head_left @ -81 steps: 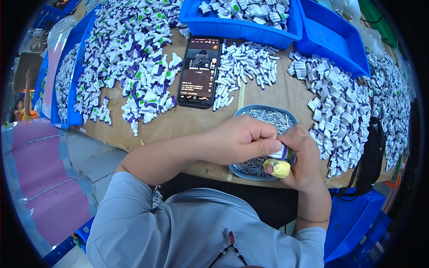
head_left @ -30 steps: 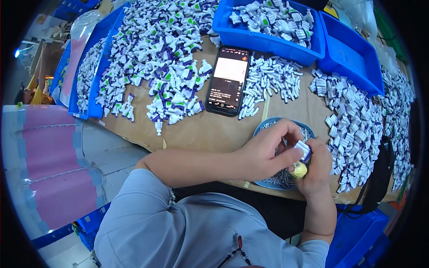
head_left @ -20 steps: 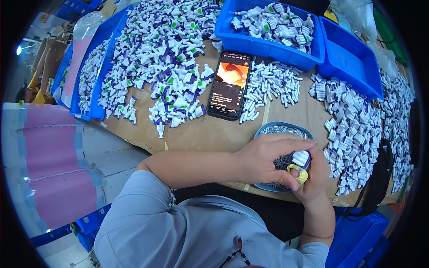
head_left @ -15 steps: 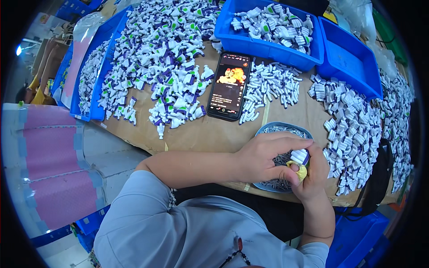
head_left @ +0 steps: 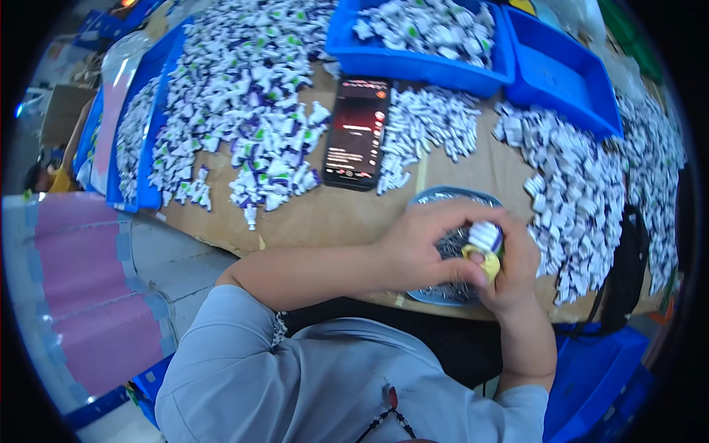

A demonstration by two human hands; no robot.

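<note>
Both hands meet over a blue-grey bowl (head_left: 436, 299) of small silvery metal pins. Between my left hand (head_left: 413, 247) and my right hand (head_left: 519, 258) is a small white and purple plastic toy part (head_left: 485, 235), blurred by motion. Fingers of both hands are curled round it. A yellow wrap or cover (head_left: 486, 267) shows beside the left thumb, around a fingertip; whose finger it is I cannot make out. The hands hide part of the bowl and the lower side of the toy part.
Heaps of white, purple and green toy bodies (head_left: 273, 148), white tubular pieces (head_left: 428, 122) and white blocky pieces (head_left: 576, 199) cover much of the table. A phone (head_left: 357, 133) lies between heaps. Behind stand a filled blue bin (head_left: 421, 63) and another blue bin (head_left: 561, 81).
The whole view has shifted, so the table things sit further left and up. The phone's screen picture has changed. Both hands keep their hold on the toy part, which is now blurred.
</note>
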